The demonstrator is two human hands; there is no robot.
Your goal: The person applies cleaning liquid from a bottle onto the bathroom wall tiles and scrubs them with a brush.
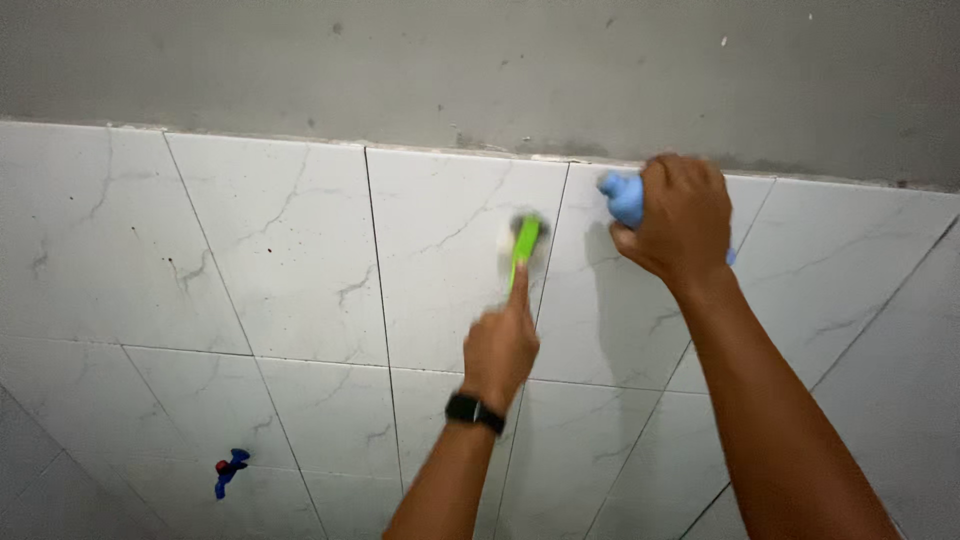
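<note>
Nearest to me, two bare forearms rise from the bottom edge, and on the left wrist sits a black wristband (474, 411). Above that band I see my left hand (500, 345) closed around the handle of a green brush (524, 248), index finger laid straight along the handle. That brush is the landmark I use for everything else. Its long axis runs nearly upright, leaning slightly to the right, with the bristle head at the top pressed against the white marbled tile wall (290, 240) and the handle end pointing down into my fist. The head looks blurred, so I cannot make out the bristles themselves.

Right of the brush and slightly higher, my right hand (678, 215) is clenched on a blue cloth (624, 195), which pokes out on the side facing the brush. The cloth touches the wall close to the top edge of the tiles. A dark grout line (552, 245) runs down just right of the brush head. Above the brush lies bare grey plaster (480, 60). Far down and left of the brush, a small blue and red valve (230, 470) sticks out of the tiles.
</note>
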